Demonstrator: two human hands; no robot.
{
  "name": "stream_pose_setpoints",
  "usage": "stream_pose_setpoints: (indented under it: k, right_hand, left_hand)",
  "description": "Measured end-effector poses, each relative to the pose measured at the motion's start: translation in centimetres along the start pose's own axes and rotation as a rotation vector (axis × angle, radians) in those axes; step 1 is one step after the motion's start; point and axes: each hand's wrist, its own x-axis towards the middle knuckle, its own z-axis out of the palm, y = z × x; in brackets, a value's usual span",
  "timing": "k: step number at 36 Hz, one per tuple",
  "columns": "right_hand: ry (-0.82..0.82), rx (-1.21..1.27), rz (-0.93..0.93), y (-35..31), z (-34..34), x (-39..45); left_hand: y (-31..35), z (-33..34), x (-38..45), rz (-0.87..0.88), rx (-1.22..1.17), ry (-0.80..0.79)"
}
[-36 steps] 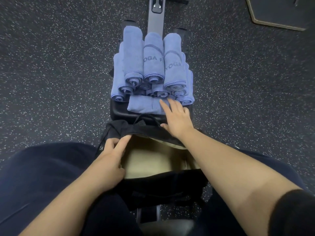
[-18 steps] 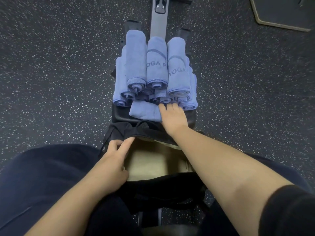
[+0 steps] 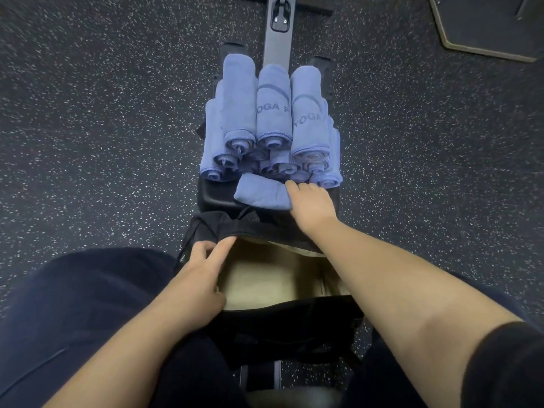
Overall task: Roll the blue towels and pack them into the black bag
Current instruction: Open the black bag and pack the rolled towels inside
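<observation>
Flooring of dark rubber with pale flecks [image 3: 88, 128] fills the left of the frame, firm and grippy by the look of it; lower left, the left hand [image 3: 194, 278] rests on the near-left rim of the black bag [image 3: 282, 322], fingers fairly straight and spread over the edge, holding the mouth wide so the tan lining shows and nothing blue lies inside yet; at centre, above the bag, the stack of rolled blue towels [image 3: 270, 122] sits on a black padded seat [image 3: 212, 195] of what seems a rowing machine, its grey rail [image 3: 275, 45] running to the top edge; just below the stack one loose rolled towel [image 3: 259, 194] lies crosswise, and the right hand [image 3: 312, 206] curls its fingers over that roll's right end, gripping it; each roll should be light, soft and easily squashed, not slippery, yet apt to unwind, so I judge a grasp round the middle, pinning the free edge, safest; upper right, a dark mat corner [image 3: 485, 30] lies well apart on the floor
</observation>
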Motion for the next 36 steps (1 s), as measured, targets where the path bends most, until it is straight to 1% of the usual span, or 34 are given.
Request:
stream_pose_setpoints:
  k: [7, 12, 17, 22, 26, 33, 36]
  right_hand:
    - [0.001, 0.053, 0.010, 0.5, -0.6, -0.9]
    - [0.069, 0.147, 0.016, 0.6, -1.6, -2.0]
    - [0.143, 0.306, 0.052, 0.5, -3.2, -4.2]
    - [0.152, 0.537, 0.123, 0.2, -5.3, -7.6]
    - [0.154, 0.652, 0.179, -0.7, -6.3, -10.6]
    - [0.127, 0.704, 0.235, -2.2, -7.5, -13.3]
    - [0.142, 0.728, 0.260, -2.3, -7.7, -14.0]
  left_hand:
    - [0.1, 0.0, -0.1, 0.008, 0.021, 0.004]
    - [0.1, 0.0, -0.1, 0.028, 0.015, 0.013]
    - [0.5, 0.0, -0.2, 0.033, 0.015, 0.023]
    - [0.9, 0.0, -0.5, 0.053, -0.001, 0.024]
    - [1.2, 0.0, -0.8, 0.097, -0.014, -0.003]
    - [1.7, 0.6, -1.3, 0.184, 0.039, -0.047]
    - [2.0, 0.7, -1.7, 0.240, 0.040, -0.014]
